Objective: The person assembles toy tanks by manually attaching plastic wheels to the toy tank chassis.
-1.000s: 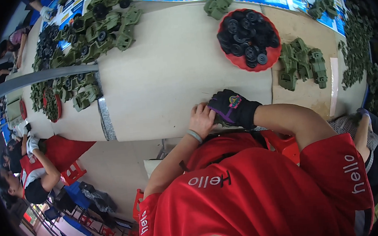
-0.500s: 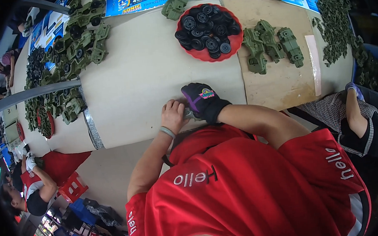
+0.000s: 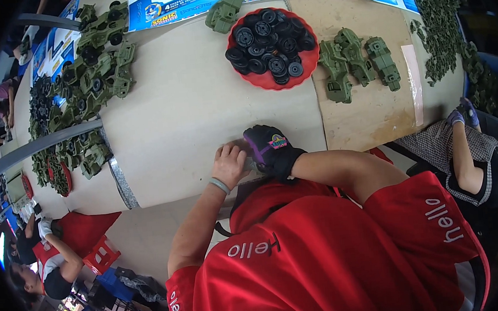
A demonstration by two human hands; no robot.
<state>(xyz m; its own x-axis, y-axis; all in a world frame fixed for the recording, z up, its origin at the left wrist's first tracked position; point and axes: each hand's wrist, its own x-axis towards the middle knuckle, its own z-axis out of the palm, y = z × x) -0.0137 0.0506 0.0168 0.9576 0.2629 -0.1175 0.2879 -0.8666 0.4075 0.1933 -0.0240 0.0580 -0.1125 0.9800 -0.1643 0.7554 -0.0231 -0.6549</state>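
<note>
1. Our bare left hand (image 3: 230,164) and gloved right hand (image 3: 267,149) met at the edge of the table (image 3: 165,127), on our side of the plate (image 3: 307,68).
2. Both looked closed on a small part (image 3: 251,164) between them; it was mostly hidden, so we could not tell its kind.
3. We judged the step in hand to be close two-handed work on that part.
4. The next move, we thought, called for a steady hold from both hands.
5. Wheels (image 3: 269,43) lay in the plate, green cars (image 3: 353,55) just right of the plate.
</note>
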